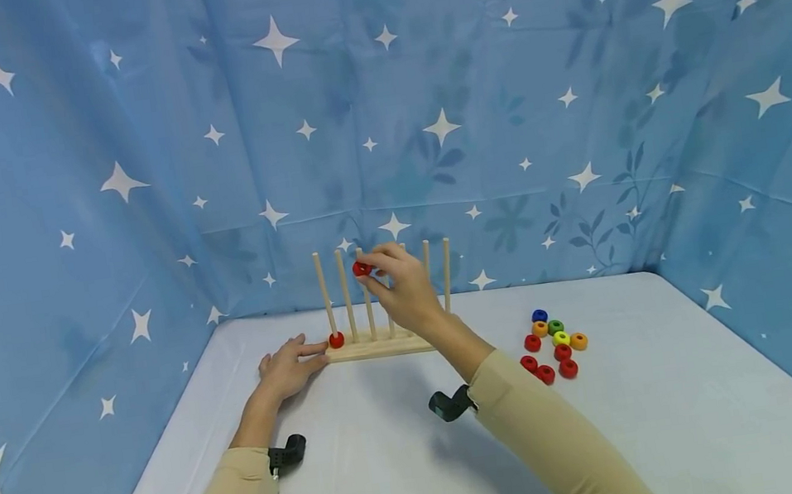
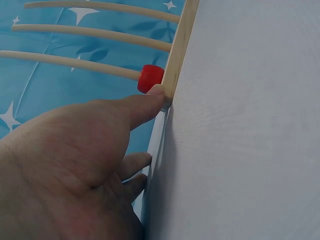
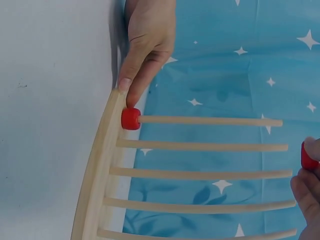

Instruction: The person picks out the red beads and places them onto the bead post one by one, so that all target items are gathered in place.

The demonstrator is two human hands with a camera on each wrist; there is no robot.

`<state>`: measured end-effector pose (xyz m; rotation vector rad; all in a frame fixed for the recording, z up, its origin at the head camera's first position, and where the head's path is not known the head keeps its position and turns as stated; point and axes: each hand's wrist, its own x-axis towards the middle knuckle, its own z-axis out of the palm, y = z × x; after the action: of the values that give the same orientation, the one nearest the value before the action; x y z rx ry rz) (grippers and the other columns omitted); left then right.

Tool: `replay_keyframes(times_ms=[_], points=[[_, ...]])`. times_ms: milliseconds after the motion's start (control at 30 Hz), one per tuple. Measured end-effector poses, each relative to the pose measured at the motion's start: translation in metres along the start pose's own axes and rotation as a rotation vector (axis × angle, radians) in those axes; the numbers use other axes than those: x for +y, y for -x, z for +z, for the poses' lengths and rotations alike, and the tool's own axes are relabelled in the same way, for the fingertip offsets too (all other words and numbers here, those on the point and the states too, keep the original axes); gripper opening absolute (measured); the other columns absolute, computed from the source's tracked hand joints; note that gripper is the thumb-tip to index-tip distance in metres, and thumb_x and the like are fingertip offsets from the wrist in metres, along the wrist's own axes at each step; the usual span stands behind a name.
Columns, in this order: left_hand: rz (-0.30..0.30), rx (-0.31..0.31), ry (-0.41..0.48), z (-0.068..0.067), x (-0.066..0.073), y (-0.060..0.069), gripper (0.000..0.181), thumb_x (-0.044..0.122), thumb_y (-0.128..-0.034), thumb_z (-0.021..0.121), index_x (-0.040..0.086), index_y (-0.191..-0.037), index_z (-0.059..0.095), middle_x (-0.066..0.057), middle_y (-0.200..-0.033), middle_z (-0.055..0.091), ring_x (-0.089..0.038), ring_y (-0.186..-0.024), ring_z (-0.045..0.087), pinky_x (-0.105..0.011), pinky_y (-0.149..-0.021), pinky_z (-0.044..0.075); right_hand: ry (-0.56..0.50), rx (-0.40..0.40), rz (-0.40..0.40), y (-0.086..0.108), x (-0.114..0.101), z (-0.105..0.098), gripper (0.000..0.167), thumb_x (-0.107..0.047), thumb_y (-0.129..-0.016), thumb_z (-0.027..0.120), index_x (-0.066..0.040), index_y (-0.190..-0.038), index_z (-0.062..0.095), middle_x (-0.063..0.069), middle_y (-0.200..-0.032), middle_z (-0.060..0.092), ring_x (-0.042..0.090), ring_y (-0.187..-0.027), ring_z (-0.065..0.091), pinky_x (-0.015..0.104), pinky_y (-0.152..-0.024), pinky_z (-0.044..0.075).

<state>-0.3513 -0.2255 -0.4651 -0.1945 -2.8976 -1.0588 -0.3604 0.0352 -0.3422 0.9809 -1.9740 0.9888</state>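
A wooden peg rack (image 1: 372,349) with several upright pegs stands on the table. One red bead (image 1: 336,340) sits at the foot of its leftmost peg. At the rack's left end my left hand (image 1: 288,370) pinches the base with thumb and index finger, close beside that bead. Above the rack, my right hand (image 1: 405,292) pinches another red bead (image 1: 362,268) between thumb and fingertips. In the right wrist view this held bead (image 3: 309,156) is just beyond the tips of the second and third pegs, apart from them. The right hand hides part of the rack in the head view.
To the right of the rack lies a loose group of beads: several red beads (image 1: 568,369), orange beads (image 1: 579,341), a yellow bead (image 1: 562,339), a green bead (image 1: 555,327) and a blue bead (image 1: 539,316). A blue starry curtain (image 1: 445,165) hangs behind the white table (image 1: 658,413).
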Motion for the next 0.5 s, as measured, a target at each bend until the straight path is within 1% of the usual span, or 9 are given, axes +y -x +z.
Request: replay_keyframes(times_ms=[200, 500], points=[[-0.007, -0.004, -0.009, -0.001, 0.001, 0.000, 0.041, 0.035, -0.1020, 0.068, 0.017, -0.138, 0.069, -0.025, -0.166, 0.034, -0.050, -0.155, 0.024, -0.074, -0.121, 0.002, 0.022, -0.010, 0.019, -0.005, -0.004, 0.003, 0.028, -0.007, -0.095, 0.077, -0.002, -0.122, 0.076, 0.011, -0.112, 0.070, 0.024, -0.099, 0.071, 0.026, -0.085, 0.061], [-0.002, 0.001, 0.000, -0.001, 0.001, 0.000, 0.041, 0.035, -0.1018, 0.068, 0.018, -0.139, 0.069, -0.024, -0.166, 0.034, -0.050, -0.156, 0.024, -0.074, -0.121, 0.001, 0.018, -0.043, 0.050, -0.013, -0.009, 0.008, 0.025, -0.008, -0.097, 0.075, -0.003, -0.121, 0.075, 0.010, -0.114, 0.069, 0.022, -0.099, 0.071, 0.027, -0.087, 0.060]])
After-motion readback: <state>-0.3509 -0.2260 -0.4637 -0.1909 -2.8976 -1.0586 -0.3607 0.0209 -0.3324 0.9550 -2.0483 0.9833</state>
